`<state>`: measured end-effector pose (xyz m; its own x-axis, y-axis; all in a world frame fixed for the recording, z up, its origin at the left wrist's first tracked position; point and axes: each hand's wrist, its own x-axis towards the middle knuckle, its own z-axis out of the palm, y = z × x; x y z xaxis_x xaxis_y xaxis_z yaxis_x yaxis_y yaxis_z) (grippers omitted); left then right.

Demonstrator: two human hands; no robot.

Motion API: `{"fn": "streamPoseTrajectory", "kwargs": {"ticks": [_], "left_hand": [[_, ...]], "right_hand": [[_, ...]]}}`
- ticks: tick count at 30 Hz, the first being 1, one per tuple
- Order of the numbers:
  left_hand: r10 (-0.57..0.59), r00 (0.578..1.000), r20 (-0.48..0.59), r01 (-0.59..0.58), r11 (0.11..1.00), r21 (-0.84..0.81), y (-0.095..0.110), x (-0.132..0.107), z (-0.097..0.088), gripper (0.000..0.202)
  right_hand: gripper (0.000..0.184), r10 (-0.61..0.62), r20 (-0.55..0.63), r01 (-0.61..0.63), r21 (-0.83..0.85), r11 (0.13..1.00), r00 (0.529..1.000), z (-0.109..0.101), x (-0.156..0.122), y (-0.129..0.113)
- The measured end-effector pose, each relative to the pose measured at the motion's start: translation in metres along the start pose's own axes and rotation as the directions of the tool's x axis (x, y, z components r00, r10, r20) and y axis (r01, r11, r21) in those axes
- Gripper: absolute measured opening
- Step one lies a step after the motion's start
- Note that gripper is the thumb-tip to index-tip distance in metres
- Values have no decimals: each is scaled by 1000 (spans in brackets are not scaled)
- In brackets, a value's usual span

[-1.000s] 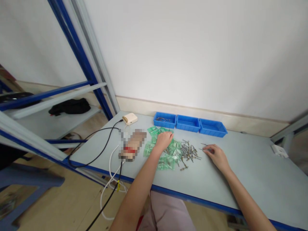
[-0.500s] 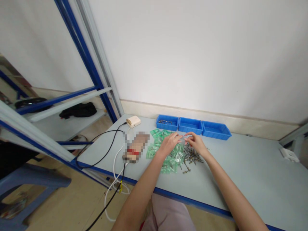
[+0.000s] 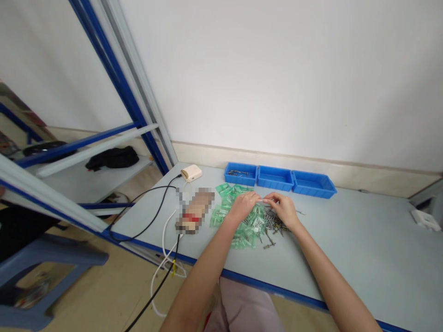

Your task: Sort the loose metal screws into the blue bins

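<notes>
Over the table's middle, my left hand [image 3: 245, 205] and my right hand [image 3: 283, 208] are brought close, fingertips nearly meeting. Both pinch what looks like a small clear plastic bag [image 3: 262, 200]; its outline is mostly hidden by the fingers. Beneath my left hand spreads a pile of green-tinted plastic packets [image 3: 242, 237] with metal parts inside. Loose metal bolts [image 3: 269, 222] lie heaped below my right hand. One long bolt [image 3: 300, 212] sticks out past its wrist.
Along the wall stand three blue bins: the left bin [image 3: 241, 180] holds some bolts, with a middle bin [image 3: 276, 185] and a right bin [image 3: 314, 191] beside it. Left are a cream power bank [image 3: 191, 173], a pixelated object [image 3: 195, 212] and cables [image 3: 162, 203].
My fingertips have drawn closer together, and less of the clear bag shows between them. My right hand has tilted down slightly. The camera view has shifted a little.
</notes>
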<state>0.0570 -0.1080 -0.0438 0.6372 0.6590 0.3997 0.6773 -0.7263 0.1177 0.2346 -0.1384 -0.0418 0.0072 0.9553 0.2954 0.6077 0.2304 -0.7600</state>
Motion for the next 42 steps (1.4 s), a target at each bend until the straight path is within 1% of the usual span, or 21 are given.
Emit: {"fn": "streamPoseTrajectory", "kwargs": {"ticks": [3,6,10,15,21,25,28,31,34,37,42], "left_hand": [[-12,999,-32,11,999,-37,0,0,1,24],[-15,999,-30,14,1000,-23,1,-1,0,28],[-29,1000,-2,29,1000,-5,3,-1,-4,32],[-42,999,14,42,999,-15,4,-1,-5,29],[-96,995,27,96,995,-24,4,-1,-3,30],[-68,997,24,69,997,-26,4,-1,-4,28],[-70,997,35,71,997,-23,5,-1,-5,27],[-104,993,56,105,994,-16,6,-1,-6,29],[-100,991,87,100,995,-1,6,-1,-5,29],[-96,990,106,96,995,1,7,0,-6,28],[-108,986,127,108,994,10,7,0,-8,31]], "right_hand": [[30,34,-32,-34,-17,999,999,-1,0,-2],[34,63,-12,-63,18,998,998,0,-1,-1],[31,20,-23,-20,10,1000,1000,0,-2,-1],[28,-51,-15,51,-31,998,999,-1,-4,-4],[31,-38,-30,36,-58,998,999,-4,-4,-5],[32,-19,3,19,-77,997,1000,-3,-5,-4],[29,-33,23,34,-33,999,999,-2,-5,-3],[25,-65,-7,65,-7,998,998,-2,-5,-3],[24,-61,-47,60,-35,998,997,-2,-5,-5],[24,-46,-52,44,-34,998,998,-4,-5,-6],[25,-62,-58,59,-56,997,996,-6,-7,-7]]}}
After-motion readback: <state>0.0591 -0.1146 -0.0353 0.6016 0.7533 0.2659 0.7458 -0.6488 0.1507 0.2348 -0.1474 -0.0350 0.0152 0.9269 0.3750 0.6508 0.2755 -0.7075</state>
